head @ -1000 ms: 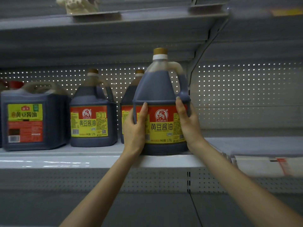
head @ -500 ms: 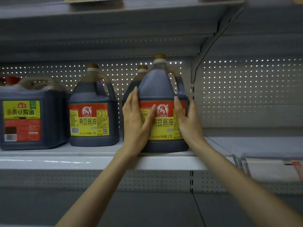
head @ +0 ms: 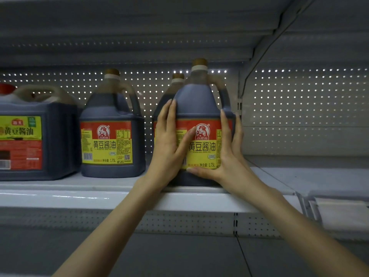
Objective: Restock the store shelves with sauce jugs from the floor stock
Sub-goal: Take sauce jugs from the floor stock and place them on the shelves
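A person's two bare hands hold a dark sauce jug (head: pixel 199 104) upright at the front edge of a white store shelf (head: pixel 79 198), its red-and-yellow label facing out. The left hand (head: pixel 169 144) lies flat on the jug's 9 o'clock side, its grip apart with the fingers straight and the thumb across the label. The right hand (head: pixel 227 154) presses the 3 o'clock side, its grip also apart, fingers pointing up and thumb along the label's lower edge. A second jug (head: pixel 167 92) stands just behind at 11 o'clock, mostly hidden. A third jug (head: pixel 111 132) of the same brand stands at 9 o'clock, and beyond it a larger square jug (head: pixel 30 136) with a red cap. A perforated back panel (head: pixel 299 108) lets light through.
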Available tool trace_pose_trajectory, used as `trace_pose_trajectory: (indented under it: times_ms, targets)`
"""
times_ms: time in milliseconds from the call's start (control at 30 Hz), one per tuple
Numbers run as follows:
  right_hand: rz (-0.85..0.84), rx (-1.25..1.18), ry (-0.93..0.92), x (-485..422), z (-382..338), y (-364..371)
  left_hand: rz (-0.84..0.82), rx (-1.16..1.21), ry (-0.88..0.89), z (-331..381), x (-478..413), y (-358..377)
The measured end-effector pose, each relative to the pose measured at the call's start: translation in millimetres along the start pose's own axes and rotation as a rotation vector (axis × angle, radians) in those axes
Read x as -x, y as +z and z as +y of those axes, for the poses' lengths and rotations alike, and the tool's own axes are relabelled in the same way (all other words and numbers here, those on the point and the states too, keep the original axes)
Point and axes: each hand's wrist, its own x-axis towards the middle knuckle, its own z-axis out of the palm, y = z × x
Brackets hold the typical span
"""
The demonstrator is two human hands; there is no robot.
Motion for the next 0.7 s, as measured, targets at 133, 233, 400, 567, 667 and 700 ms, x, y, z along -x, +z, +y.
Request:
trace_pose_trajectory:
  times_ms: [133, 233, 400, 567, 667, 700]
  targets:
    - [-0.020, 0.015, -0.002, -2.9, 2.9, 1.3, -0.012, -0.009, -0.006, -0.6, -0.6, 0.8]
    - [-0.019, 0.004, -0.009, -1.8, 2.8, 1.1, -0.018, -0.015, -0.021, 1.5, 0.7, 0.0]
    - [-0.016, -0.013, 0.020, 3.3, -3.7, -0.6, -0.068, -0.072, -0.063, 12.5, 2.6, -7.6]
    - [-0.087, 0.200, 0.126, 24.2, -11.2, -7.0, -0.157, -0.344, -0.067, 20.4, 20.4, -24.5]
    - [-0.107, 0.354, 0.196, 46.1, -14.9, -14.4, -0.154, -0.510, -0.037, 22.3, 38.6, -31.7]
    - [-0.102, 0.398, 0.212, 54.3, -17.0, -17.8, -0.163, -0.536, -0.029, 22.1, 43.5, -33.6]
